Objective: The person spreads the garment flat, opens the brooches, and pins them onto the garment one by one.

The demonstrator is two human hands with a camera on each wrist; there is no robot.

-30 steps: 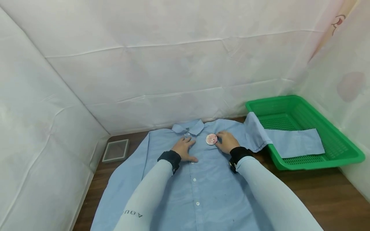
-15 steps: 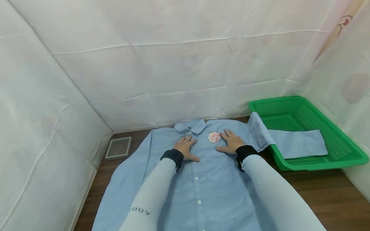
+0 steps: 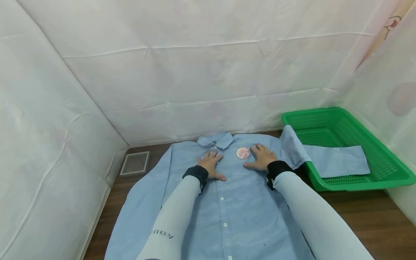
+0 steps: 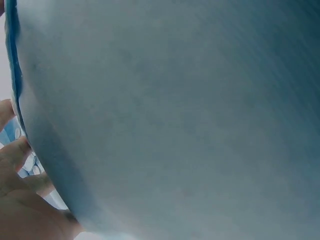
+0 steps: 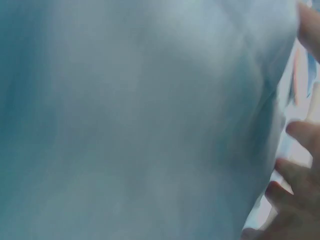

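Note:
A light blue button-up shirt (image 3: 237, 206) lies spread front up, collar at the far side. On its chest, right of the button line, sits a round pink-and-white badge (image 3: 243, 153). My left hand (image 3: 210, 165) rests with spread fingers on the shirt below the collar, its thumb near a button. Just right of the badge my right hand (image 3: 261, 158) lies on the cloth, fingers spread and apart from the badge. In both wrist views blue cloth (image 4: 165, 120) fills most of the picture, with fingers (image 5: 295, 172) along the edge.
A green plastic basket (image 3: 354, 186) stands at the right, with one shirt sleeve (image 3: 339, 160) draped over its rim into it. A small pale-framed square box (image 3: 135, 163) lies at the left on the brown wooden table (image 3: 357, 213). White sheeting (image 3: 195, 72) surrounds the table.
My right hand has let go of the badge's edge and shifted slightly right, its fingers now spread on the shirt. The left hand stays in place. The whole view has shifted a little.

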